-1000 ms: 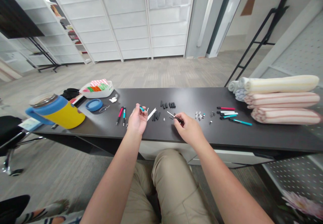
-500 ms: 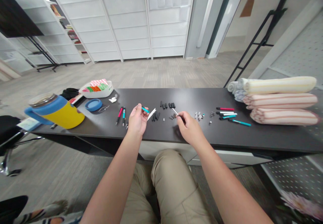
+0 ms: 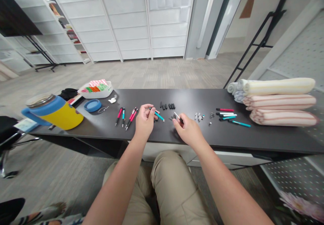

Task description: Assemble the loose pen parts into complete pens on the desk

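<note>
Pinched in my left hand (image 3: 144,121) is a teal pen barrel (image 3: 159,115), slanting down to the right. A small pale tip shows at its lower end; whether it is joined on or lies on the table behind, I cannot tell. My right hand (image 3: 188,127) holds a thin white pen refill (image 3: 177,115) and a black piece, partly hidden by the fingers. Black grips (image 3: 171,106) lie beyond the hands. Small dark clips (image 3: 173,117) are beside my right fingertips. Left of my left hand lie assembled pens, red (image 3: 132,118) and teal (image 3: 123,117).
On the dark table (image 3: 235,139), small silvery parts (image 3: 199,116) and loose barrels (image 3: 227,114) lie to the right, before rolled towels (image 3: 280,101). At left are a yellow-and-blue jug (image 3: 60,111), a blue lid (image 3: 92,105) and a white basket (image 3: 107,91).
My left hand has moved right with the teal barrel, which now tilts down to the right. It covers the white refills that showed beside it. My right hand stays nearly in place.
</note>
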A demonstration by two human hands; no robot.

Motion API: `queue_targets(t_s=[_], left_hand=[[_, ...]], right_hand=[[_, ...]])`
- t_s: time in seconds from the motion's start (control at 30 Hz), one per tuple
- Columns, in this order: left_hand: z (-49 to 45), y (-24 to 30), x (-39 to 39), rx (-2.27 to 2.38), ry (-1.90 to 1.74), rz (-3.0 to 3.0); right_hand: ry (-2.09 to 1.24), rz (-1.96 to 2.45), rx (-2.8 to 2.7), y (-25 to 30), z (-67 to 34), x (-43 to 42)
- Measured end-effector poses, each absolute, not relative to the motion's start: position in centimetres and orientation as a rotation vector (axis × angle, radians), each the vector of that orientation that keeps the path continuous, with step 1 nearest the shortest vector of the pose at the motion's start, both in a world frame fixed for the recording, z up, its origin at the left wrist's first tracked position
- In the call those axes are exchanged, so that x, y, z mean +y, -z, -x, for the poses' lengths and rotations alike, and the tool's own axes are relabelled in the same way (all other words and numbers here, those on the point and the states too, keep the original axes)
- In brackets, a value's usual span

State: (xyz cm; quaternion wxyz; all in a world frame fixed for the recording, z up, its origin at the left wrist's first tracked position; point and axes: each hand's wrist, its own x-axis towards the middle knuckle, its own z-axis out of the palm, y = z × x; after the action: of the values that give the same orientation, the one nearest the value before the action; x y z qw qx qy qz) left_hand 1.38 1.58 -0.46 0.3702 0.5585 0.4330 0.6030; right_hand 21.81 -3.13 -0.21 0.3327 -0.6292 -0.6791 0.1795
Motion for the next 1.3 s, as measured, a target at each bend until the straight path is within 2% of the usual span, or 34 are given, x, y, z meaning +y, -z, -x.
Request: queue_targets(t_s=[0.17, 0.73, 0.97, 1.13, 1.3], left_hand=[[-1.7, 0.3, 0.4, 1.277, -1.453, -1.824], [-2.1, 0.5, 0.7, 1.422, -1.238, -2.241], [-2.0, 0.3, 1.2, 1.377, -1.1, -2.155], [-1.6, 0.7, 1.9, 1.297, -1.146, -1.833], [-1.6, 0.8, 2.0, 1.265, -1.156, -1.777]], right_hand=[[-0.459, 1.63, -1.774, 0.2, -21.9, -3.2], [-0.453, 1.629, -1.781, 0.3, -21.9, -3.2], [-0.451, 1.648, -1.798, 0.4, -21.7, -3.1], [-0.393, 1.754, -1.867, 0.2, -21.3, -3.1], [-0.29, 1.845, -1.971, 0.1, -21.0, -2.9]])
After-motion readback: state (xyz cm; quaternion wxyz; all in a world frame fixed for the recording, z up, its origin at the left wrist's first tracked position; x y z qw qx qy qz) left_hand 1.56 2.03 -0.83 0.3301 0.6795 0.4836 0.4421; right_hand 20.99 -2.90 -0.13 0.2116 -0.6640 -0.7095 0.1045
